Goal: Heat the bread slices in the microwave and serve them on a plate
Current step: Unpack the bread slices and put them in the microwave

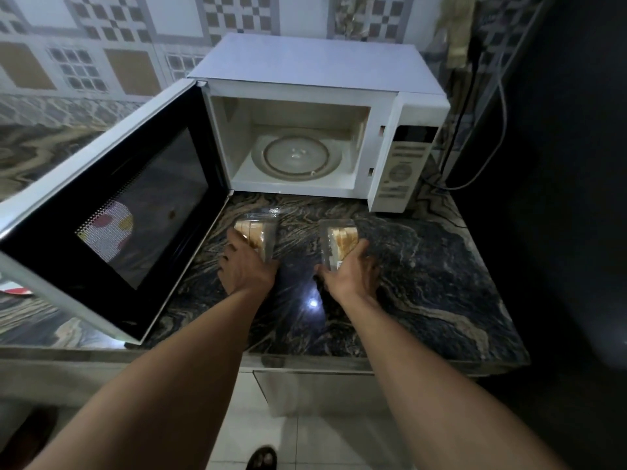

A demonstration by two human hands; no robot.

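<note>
Just before the open white boxy microwave [305,79], the left hand [246,266] and right hand [349,269] each curl fingers round the near end of a clear plastic pack of pale bread slices, left pack [258,232] and right pack [341,239], long axes aimed at its cavity.

your forearms [190,354]: both bare | your left hand [246,266], right hand [351,274]: bare | footwear: one dark open sandal [261,458]
</note>
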